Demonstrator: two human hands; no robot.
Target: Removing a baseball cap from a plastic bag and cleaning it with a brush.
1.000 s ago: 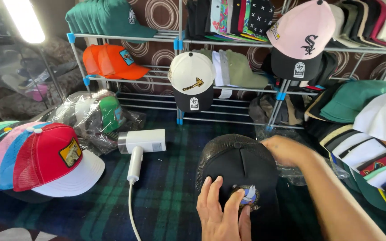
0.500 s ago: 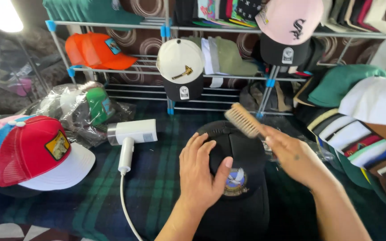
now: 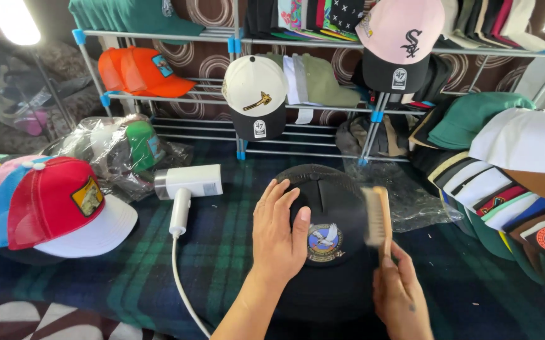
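Observation:
A black cap with a round blue bird patch lies on the plaid blanket in front of me. My left hand rests flat on the cap's left side, thumb beside the patch. My right hand grips the handle of a wooden brush, whose bristles face the cap's right side, just right of the patch.
A white handheld steamer with a cord lies left of the cap. A row of caps led by a red and white one fills the left. Bagged caps, a metal rack of caps, and stacked caps surround the blanket.
My right hand has swung the brush from above the cap's back down to its right front side. My left hand has stayed pressed on the cap.

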